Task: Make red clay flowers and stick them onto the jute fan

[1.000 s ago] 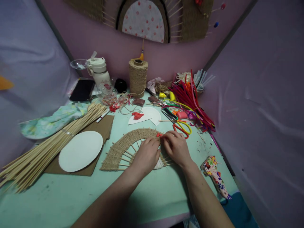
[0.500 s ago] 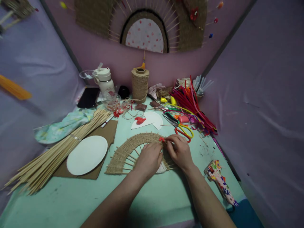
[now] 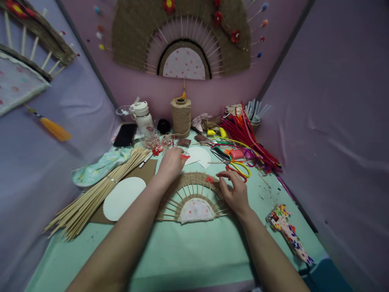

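Observation:
A small woven twine fan (image 3: 188, 178) with thin stick ribs lies on the table. Its white half-round centre (image 3: 197, 211) has pink dots. On the band, right of the middle, sits a small red flower-like piece (image 3: 209, 179). My right hand (image 3: 235, 190) rests at the fan's right side, fingers apart, holding nothing. Beyond the fan, my left hand (image 3: 170, 164) is curled over a red piece (image 3: 185, 157) beside cut white paper (image 3: 199, 156). Its fingertips are mostly hidden, but they seem to pinch that piece.
Left lie bundled bamboo sticks (image 3: 103, 190), a white oval (image 3: 124, 198) and cardboard (image 3: 150, 168). Behind stand a twine spool (image 3: 181, 117) and a bottle (image 3: 142, 115). Scissors (image 3: 240, 168), red pipe cleaners (image 3: 243, 129) and a patterned glue gun (image 3: 288, 233) are on the right. A large fan (image 3: 130, 44) hangs behind.
My left hand has left the fan and moved forward and left to the red piece on the paper. My right hand has opened and drawn slightly away from the red flower-like piece.

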`<state>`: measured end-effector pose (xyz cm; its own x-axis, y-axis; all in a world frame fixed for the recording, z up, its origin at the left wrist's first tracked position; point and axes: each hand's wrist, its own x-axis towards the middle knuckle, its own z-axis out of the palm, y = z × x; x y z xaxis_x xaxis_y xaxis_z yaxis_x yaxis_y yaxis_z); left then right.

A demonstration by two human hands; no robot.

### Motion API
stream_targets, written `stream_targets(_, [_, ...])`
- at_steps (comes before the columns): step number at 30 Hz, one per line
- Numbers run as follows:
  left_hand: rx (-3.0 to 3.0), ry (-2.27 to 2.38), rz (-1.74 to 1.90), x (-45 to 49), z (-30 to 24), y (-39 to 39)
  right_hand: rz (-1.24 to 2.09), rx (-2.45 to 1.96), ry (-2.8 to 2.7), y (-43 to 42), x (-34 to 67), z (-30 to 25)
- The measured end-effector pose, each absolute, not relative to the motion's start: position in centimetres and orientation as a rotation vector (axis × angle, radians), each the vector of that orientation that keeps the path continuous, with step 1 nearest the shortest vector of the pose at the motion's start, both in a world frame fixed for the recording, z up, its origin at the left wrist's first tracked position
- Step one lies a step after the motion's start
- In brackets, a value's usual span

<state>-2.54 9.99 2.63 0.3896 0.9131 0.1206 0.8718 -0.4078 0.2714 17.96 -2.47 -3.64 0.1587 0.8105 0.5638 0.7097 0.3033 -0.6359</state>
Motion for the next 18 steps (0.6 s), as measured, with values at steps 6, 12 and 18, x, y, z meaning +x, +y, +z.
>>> stream_targets(6, [2.493, 1.65, 0.247, -1.1, -0.1, 13.4, 0.134, -1.413, -1.487, -2.3, 18.3, -3.7])
stream_targets(12, [2.501, 1.591, 0.252, -1.4, -0.8, 13.4, 0.233, -1.419, -1.252, -2.2, 18.7, -3.2])
stream_targets(18, [2.477, 1.546, 0.348, -2.5, -0.7, 12.6, 0.414, -1.414, -1.328, -1.8, 18.7, -0.4])
